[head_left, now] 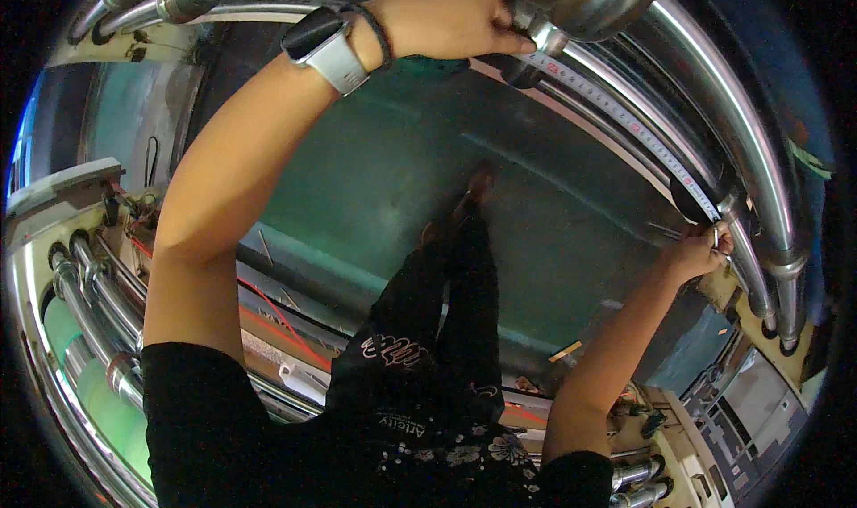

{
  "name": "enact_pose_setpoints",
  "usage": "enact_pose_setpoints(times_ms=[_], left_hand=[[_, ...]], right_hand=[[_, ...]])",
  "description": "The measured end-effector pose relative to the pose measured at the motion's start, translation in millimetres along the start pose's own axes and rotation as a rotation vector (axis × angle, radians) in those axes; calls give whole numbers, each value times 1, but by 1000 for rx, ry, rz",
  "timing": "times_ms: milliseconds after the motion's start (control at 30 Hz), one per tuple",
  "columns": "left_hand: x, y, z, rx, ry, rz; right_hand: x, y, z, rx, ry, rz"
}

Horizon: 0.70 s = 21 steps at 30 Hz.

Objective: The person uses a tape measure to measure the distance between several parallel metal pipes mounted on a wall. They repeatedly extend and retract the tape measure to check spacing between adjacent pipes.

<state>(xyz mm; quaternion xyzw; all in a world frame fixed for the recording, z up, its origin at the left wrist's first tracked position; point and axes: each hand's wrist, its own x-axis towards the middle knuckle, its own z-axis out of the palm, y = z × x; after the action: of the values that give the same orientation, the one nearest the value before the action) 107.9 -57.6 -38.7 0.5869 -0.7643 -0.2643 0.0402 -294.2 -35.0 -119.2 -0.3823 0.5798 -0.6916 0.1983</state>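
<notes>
Currently the left hand [451, 17] pinches the tape measure [625, 120] against the steel pipe [714, 97], the right hand [696, 251] clamps its far end; reading follows, tape kept taut.

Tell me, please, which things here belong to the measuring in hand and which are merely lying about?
In hand:
- measuring tape, stretched along the pipe
- polished steel pipe
- left hand, pressing one end of the tape
- right hand, pinching the other end

Lying about:
- red wires
- wood scrap on the green floor
</notes>
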Motion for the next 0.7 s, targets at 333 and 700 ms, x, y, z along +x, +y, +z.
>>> enact_pose_setpoints(times_ms=[333, 700], left_hand=[[-12, 18, -21, 59, -21, -14], [-16, 20, -23, 46, -14, -53]], right_hand=[[10, 11, -12, 26, -23, 10], [4, 6, -11, 3, -30, 39]])
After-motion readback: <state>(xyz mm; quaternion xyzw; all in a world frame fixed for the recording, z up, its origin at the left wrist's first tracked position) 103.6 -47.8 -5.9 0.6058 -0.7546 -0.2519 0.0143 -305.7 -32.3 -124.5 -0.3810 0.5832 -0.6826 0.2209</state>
